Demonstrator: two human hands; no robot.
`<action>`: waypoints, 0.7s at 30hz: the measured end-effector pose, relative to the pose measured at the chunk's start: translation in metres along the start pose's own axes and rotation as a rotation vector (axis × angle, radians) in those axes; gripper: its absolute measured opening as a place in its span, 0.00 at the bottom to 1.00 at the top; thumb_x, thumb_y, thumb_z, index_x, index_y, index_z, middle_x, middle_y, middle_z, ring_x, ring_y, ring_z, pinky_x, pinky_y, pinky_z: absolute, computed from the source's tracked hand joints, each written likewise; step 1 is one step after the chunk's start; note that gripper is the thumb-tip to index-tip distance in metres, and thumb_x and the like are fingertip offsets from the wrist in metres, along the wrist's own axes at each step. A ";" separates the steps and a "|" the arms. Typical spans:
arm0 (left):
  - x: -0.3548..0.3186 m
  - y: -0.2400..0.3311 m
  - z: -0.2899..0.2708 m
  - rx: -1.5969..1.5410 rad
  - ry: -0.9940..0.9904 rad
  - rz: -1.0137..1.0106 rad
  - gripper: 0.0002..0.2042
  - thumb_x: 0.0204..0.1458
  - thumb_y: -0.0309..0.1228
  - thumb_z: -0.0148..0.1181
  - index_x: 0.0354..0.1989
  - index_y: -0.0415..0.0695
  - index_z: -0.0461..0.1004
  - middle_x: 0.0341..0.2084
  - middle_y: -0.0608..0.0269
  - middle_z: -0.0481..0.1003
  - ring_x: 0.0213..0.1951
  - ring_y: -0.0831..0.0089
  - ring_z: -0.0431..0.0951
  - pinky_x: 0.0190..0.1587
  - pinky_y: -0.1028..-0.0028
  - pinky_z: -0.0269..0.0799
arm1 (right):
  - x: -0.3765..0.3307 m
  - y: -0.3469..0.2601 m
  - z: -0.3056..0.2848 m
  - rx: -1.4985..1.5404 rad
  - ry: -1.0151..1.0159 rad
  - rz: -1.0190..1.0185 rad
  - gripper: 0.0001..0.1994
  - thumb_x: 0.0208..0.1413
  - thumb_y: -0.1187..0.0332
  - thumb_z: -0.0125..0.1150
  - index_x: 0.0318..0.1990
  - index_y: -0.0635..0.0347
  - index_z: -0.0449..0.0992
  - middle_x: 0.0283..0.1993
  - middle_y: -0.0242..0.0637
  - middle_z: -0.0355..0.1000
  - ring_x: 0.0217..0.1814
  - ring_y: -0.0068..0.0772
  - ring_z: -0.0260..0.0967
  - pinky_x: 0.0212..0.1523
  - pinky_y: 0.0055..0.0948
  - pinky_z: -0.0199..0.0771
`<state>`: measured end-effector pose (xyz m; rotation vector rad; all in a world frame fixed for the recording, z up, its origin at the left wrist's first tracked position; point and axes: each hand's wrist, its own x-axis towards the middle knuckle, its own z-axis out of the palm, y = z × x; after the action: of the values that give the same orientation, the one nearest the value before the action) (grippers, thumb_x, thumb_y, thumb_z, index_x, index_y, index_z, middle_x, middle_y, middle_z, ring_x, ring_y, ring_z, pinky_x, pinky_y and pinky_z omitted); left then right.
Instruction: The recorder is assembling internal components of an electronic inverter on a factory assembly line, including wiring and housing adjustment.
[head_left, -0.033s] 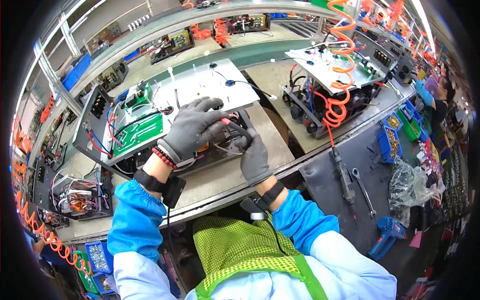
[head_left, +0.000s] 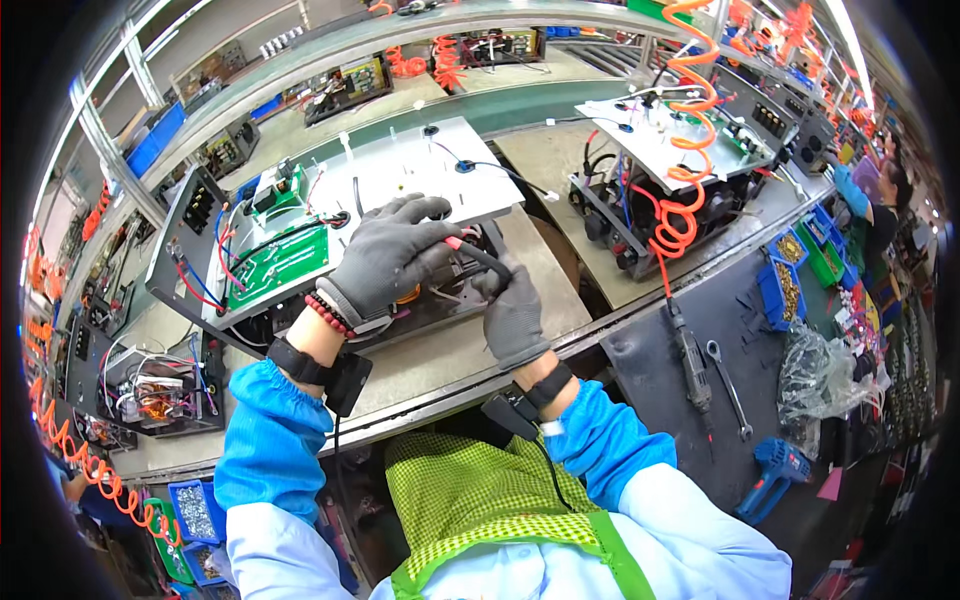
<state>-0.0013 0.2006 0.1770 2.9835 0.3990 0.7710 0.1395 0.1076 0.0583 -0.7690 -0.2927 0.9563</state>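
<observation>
Closest to you, both gloved hands work at the front of the open electrical unit [head_left: 300, 270] on the tabletop [head_left: 450, 350]. Your right hand [head_left: 515, 310] is wrapped shut around a thick black cable [head_left: 480, 257], fist upright, just below the unit's white plate. Your left hand [head_left: 385, 255] lies over the same cable from above, fingers curled down on it near its red-tipped end; whether it truly pinches it you can't quite tell, but it reads as closed on the cable.

Handling, judged: the cable looks stiff and springy, rubber-sheathed, not slippery in gloves. Hold the sheath close to the end, not the thin coloured wires. The green circuit board [head_left: 280, 265] beside it is fragile, so keep off it.

Counts: one cable in hand, one green board visible on this unit, two hands on the job.

To your right on the dark mat: one pneumatic screwdriver [head_left: 692, 360] on an orange coiled hose [head_left: 680, 215], one wrench [head_left: 728, 385], blue parts bins [head_left: 785, 280]. Further back sits a second opened unit [head_left: 670, 170]. At the far right another person [head_left: 885, 205] works.
</observation>
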 end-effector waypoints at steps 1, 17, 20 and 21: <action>0.001 -0.001 0.000 -0.051 -0.017 -0.026 0.12 0.57 0.34 0.56 0.47 0.49 0.78 0.52 0.53 0.72 0.54 0.52 0.71 0.55 0.58 0.68 | 0.009 -0.003 0.002 0.113 -0.085 -0.027 0.17 0.66 0.63 0.44 0.22 0.55 0.62 0.21 0.31 0.60 0.25 0.27 0.59 0.40 0.30 0.67; 0.004 0.002 0.008 0.023 0.066 -0.092 0.16 0.50 0.34 0.64 0.48 0.50 0.75 0.47 0.56 0.73 0.51 0.54 0.73 0.50 0.61 0.71 | 0.111 0.028 -0.004 -1.567 -0.209 -1.232 0.16 0.50 0.60 0.59 0.46 0.53 0.76 0.47 0.34 0.74 0.51 0.37 0.71 0.51 0.38 0.69; 0.006 0.006 0.013 0.016 0.113 -0.156 0.19 0.49 0.36 0.65 0.49 0.48 0.72 0.47 0.57 0.73 0.51 0.55 0.73 0.50 0.60 0.71 | 0.112 0.027 -0.021 -0.905 -0.534 -0.732 0.14 0.52 0.62 0.56 0.46 0.51 0.75 0.47 0.35 0.74 0.50 0.37 0.72 0.51 0.34 0.70; 0.008 0.009 0.015 0.059 0.122 -0.183 0.19 0.48 0.37 0.66 0.49 0.49 0.72 0.48 0.57 0.73 0.51 0.55 0.73 0.51 0.60 0.71 | 0.116 0.024 -0.032 -1.572 -0.517 -0.813 0.13 0.57 0.61 0.51 0.47 0.52 0.73 0.49 0.36 0.73 0.50 0.37 0.71 0.53 0.32 0.70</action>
<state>0.0146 0.1945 0.1681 2.9071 0.7009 0.9385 0.2073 0.1957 0.0075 -1.5852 -1.7785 -0.0672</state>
